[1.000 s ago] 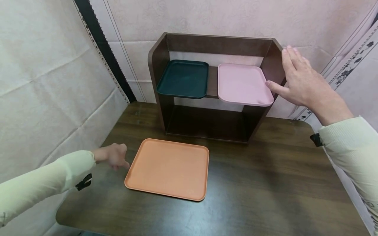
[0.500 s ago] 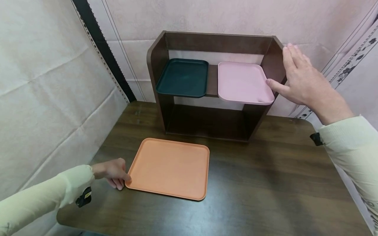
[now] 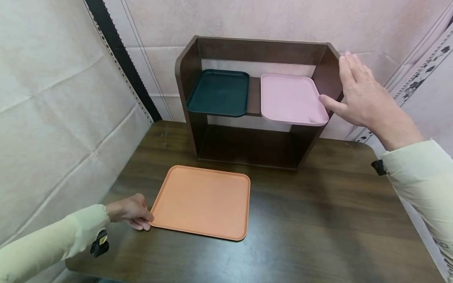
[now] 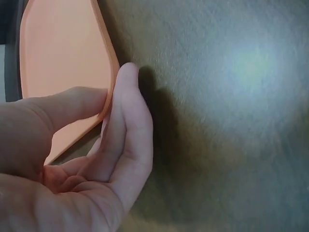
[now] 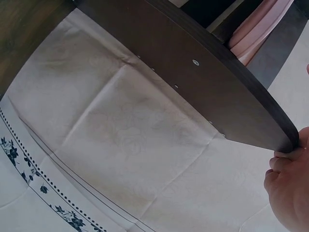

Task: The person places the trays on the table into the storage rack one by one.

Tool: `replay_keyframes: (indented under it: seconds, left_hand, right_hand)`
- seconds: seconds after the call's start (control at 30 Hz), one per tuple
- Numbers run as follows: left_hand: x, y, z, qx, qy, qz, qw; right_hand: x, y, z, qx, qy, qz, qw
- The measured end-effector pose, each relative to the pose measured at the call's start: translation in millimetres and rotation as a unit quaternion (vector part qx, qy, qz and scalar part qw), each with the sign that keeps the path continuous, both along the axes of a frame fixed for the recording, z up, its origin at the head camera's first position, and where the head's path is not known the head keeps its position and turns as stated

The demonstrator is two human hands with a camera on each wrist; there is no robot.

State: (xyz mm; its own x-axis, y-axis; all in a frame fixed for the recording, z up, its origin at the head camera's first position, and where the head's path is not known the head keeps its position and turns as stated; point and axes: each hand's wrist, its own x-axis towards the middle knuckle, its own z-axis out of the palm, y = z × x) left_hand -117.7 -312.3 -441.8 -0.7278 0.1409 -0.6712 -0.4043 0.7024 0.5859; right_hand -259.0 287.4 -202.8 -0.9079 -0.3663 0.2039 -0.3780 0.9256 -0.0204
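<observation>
In the head view, an orange tray [image 3: 201, 202] lies flat on the table. My left hand [image 3: 131, 212] pinches its near left corner. The left wrist view shows the thumb on the tray's inner face and the fingers [image 4: 130, 106] against the outside of the rim. A dark brown two-level shelf [image 3: 262, 51] stands behind. My right hand [image 3: 368, 100] rests at its right side panel, fingers straight and thumb spread toward the front edge. On the upper level sit a dark green tray [image 3: 219, 92], left, and a pink tray [image 3: 293, 98], right.
The shelf's lower level [image 3: 247, 145] is below the two trays. Brown wood-grain table [image 3: 318, 228] extends right and forward of the orange tray. Pale cloth [image 3: 70, 78] hangs at the left, back and right.
My left hand has come down along the orange tray's left edge to its near corner and taken hold there. The right hand keeps its place at the shelf.
</observation>
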Motion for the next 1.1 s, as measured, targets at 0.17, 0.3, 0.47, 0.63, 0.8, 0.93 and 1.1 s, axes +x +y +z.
replay_keyframes:
  seconds: [0.17,0.3,0.47,0.63,0.8,0.93,1.1]
  left_hand:
    - [2.4,-1.7,-1.9,0.026,-0.005,0.013,0.9996]
    - [3.7,0.1,-2.9,0.043,-0.014,0.020,0.9988]
    - [4.0,2.3,-6.4,0.068,-0.009,0.013,0.9976]
    - [4.6,-1.3,-11.3,0.102,-0.003,0.007,0.9947]
    - [3.4,-3.0,-16.0,0.135,0.000,0.006,0.9908]
    - [2.5,-2.5,-19.4,0.157,0.004,0.009,0.9875]
    - [2.5,-0.4,-19.8,0.167,0.016,0.013,0.9858]
  right_hand:
    - [0.0,-0.2,-1.1,-0.004,-0.001,-0.002,1.0000]
    - [0.1,0.1,-2.0,-0.008,0.003,-0.001,1.0000]
    - [0.3,0.5,-2.1,-0.012,0.004,-0.002,0.9999]
    - [0.0,-0.4,-2.3,-0.013,0.001,-0.006,0.9999]
    - [-0.8,-0.5,-3.4,-0.020,0.001,-0.005,0.9998]
    - [-1.7,-0.6,-4.0,-0.020,0.002,-0.003,0.9998]
    - [-2.6,0.4,-4.4,-0.019,0.006,-0.003,0.9998]
